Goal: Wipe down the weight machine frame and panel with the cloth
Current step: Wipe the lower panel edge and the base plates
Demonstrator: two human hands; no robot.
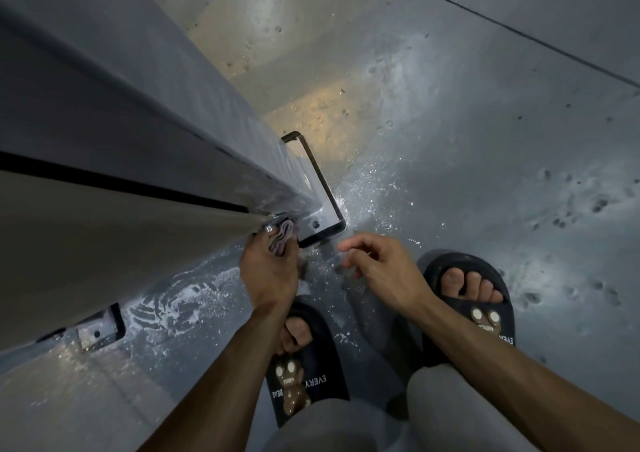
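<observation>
Your left hand (268, 266) grips the cloth (281, 240) against the foot of the machine frame (194, 161), by the base plate (320, 225). At three o'clock from it, your right hand (382, 270) hovers, fingers loosely curled, holding nothing.

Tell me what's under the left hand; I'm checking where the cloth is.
The left hand grips the cloth against the frame's bottom corner. Most of the cloth is covered by fingers.

Left hand (268, 271) gripping a bunched cloth (281, 240) and pressing it against the foot of the grey machine frame (145, 147), right hand (381, 271) hovering loosely curled beside it, dark slippers (481, 299) standing on the wet floor (450, 161)
</observation>
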